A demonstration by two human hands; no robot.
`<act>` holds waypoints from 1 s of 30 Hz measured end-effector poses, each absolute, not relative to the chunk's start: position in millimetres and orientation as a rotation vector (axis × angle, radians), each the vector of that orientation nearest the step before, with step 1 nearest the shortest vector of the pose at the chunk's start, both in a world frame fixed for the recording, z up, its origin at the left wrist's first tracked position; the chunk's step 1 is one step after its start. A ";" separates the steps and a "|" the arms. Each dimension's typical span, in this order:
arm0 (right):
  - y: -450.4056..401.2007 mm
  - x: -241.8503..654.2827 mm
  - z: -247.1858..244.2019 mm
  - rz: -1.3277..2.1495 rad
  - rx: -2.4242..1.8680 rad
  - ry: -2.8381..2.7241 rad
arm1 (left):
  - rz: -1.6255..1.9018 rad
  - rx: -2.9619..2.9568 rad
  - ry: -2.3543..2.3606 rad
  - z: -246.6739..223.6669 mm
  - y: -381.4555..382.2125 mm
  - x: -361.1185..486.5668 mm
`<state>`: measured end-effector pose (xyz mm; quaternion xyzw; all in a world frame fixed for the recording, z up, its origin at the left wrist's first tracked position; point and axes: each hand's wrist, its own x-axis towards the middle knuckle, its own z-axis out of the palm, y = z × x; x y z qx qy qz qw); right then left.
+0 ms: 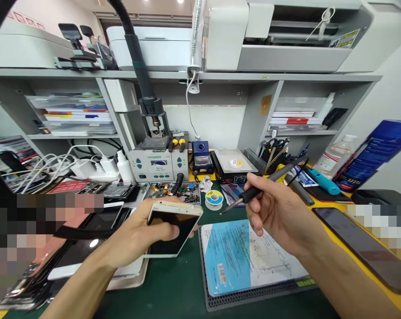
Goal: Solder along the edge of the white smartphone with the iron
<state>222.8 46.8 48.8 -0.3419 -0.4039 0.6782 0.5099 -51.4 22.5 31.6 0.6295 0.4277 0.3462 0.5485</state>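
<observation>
My left hand (143, 230) grips a white-framed phone (167, 241), its dark screen tilted up and the thumb lying across it. Part of the phone's far side is hidden by my fingers. In my right hand (276, 212) is a soldering iron (253, 192), pinched by thumb and fingers, its metal tip pointing down and left, apart from the phone. Under the iron lies a blue and white booklet (233, 261) on a grey mat (233, 302). A solder spool (214, 200) stands just beyond the iron's tip.
A hot-air station (160, 166) stands at the back, behind a tray of small parts (193, 195). Several phones and panels (90, 239) are stacked at left. Another phone (363, 243) lies at right, near a turquoise-handled tool (325, 181). A hot plate (231, 161) sits at the back.
</observation>
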 end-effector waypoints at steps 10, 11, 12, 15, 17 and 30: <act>37.1 214.9 37.4 1.576 -0.934 -1.418 | 1.024 1.427 1.002 16.8 30.3 -53.7; 34.8 211.2 34.5 1.564 -0.962 -1.498 | 1.073 1.420 1.008 15.6 32.0 -53.4; 32.6 207.3 31.5 1.550 -0.991 -1.577 | 1.122 1.413 1.012 14.5 33.8 -53.0; 27.3 197.1 23.0 1.496 -1.074 -1.766 | 1.194 1.407 1.008 12.6 37.5 -52.0; 25.7 193.3 19.2 1.439 -1.123 -1.834 | 1.193 1.420 1.002 12.9 38.0 -51.5; 23.6 182.3 6.7 1.264 -1.218 -1.918 | 1.144 1.546 0.998 16.3 38.1 -52.5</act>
